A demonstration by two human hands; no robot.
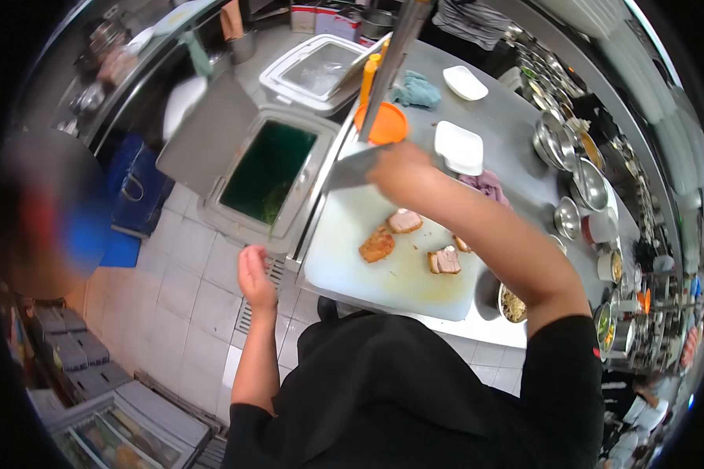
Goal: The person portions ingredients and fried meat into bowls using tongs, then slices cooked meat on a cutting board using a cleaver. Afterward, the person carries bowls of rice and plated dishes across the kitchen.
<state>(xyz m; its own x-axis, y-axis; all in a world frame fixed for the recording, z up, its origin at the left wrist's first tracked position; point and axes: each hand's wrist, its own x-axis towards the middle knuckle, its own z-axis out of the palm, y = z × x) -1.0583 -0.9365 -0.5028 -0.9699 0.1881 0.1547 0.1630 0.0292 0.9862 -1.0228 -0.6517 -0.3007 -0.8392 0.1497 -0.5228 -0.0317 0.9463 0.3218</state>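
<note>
My right hand (401, 173) is wrapped round the handle of a wide cleaver (350, 170), whose blade lies over the far left corner of the white cutting board (344, 270). Several pieces of cooked meat (377, 245) sit on the board, one partly hidden by my right forearm. Left of the board, my left hand (255, 273) is just in front of an open bin (266, 168) with a dark green inside. Strands of green (272, 209) hang near its front edge, above that hand. Whether my left fingers touch them cannot be made out.
An orange lid (382, 123), white trays (458, 148) and a teal cloth (417, 90) are beyond the board. Metal bowls (589, 184) stand to the right, and a bowl of shredded food (512, 305) is beside the board. A lidded white bin (321, 70) is farther back.
</note>
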